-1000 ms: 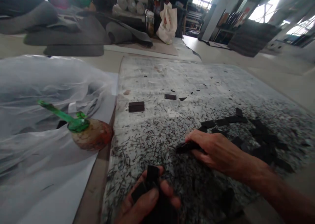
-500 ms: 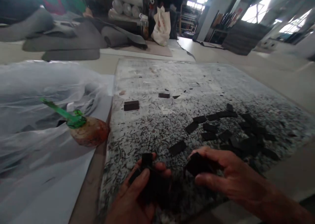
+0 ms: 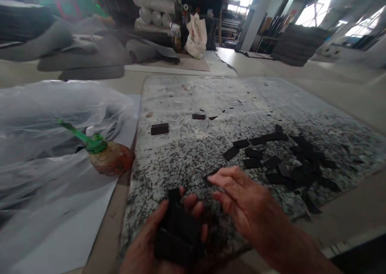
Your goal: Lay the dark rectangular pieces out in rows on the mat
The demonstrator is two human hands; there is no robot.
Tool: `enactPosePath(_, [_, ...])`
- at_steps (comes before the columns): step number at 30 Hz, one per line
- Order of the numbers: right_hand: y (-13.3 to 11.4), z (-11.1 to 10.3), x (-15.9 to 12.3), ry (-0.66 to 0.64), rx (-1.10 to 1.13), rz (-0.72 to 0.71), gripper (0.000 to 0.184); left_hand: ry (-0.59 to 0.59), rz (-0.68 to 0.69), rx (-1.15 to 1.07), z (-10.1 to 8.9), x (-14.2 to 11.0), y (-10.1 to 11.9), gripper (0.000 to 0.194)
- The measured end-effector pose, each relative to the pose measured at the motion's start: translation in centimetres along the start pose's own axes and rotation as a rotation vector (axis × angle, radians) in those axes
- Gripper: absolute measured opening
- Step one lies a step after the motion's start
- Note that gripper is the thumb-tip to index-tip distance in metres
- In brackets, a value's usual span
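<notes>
My left hand (image 3: 157, 238) at the bottom of the view cups a stack of dark rectangular pieces (image 3: 177, 234), its fingers curled up around the stack's side. My right hand (image 3: 244, 199) lies just right of it, fingers extended and holding nothing. Its fingertips reach a dark piece (image 3: 211, 174) lying on the speckled sheet (image 3: 169, 161), partly hidden beneath them. More dark pieces (image 3: 286, 165) lie scattered in a loose heap to the right. Two stray ones (image 3: 159, 128) sit farther up the sheet, among many small dark scraps.
To the left, a round reddish-brown object with a green spout (image 3: 111, 157) rests on white paper beside crumpled clear plastic sheeting (image 3: 54, 113). Behind stand grey felt rolls (image 3: 90, 53), a white bag (image 3: 196, 37) and stacked dark sheets (image 3: 298, 45).
My right hand swung from the loose heap toward my left hand, and the piece it gripped is gone from it. The stack in my left hand looks larger.
</notes>
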State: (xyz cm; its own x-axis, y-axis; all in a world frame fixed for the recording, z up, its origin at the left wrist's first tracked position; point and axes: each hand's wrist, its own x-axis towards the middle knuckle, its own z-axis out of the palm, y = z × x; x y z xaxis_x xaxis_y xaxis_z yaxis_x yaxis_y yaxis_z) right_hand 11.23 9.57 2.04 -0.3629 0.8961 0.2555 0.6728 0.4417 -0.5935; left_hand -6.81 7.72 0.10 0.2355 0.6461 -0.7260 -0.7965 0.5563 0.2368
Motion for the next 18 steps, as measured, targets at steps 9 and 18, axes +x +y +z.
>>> enactPosePath(9, [3.3, 0.1, -1.5, -0.086, -0.443, -0.077, 0.027, 0.064, -0.010, -0.041, 2.5, 0.0, -0.1, 0.017])
enactPosePath(18, [3.8, -0.1, 2.2, -0.159, -0.508, -0.025, 0.023, 0.016, -0.011, -0.129, 2.3, 0.3, -0.6, 0.020])
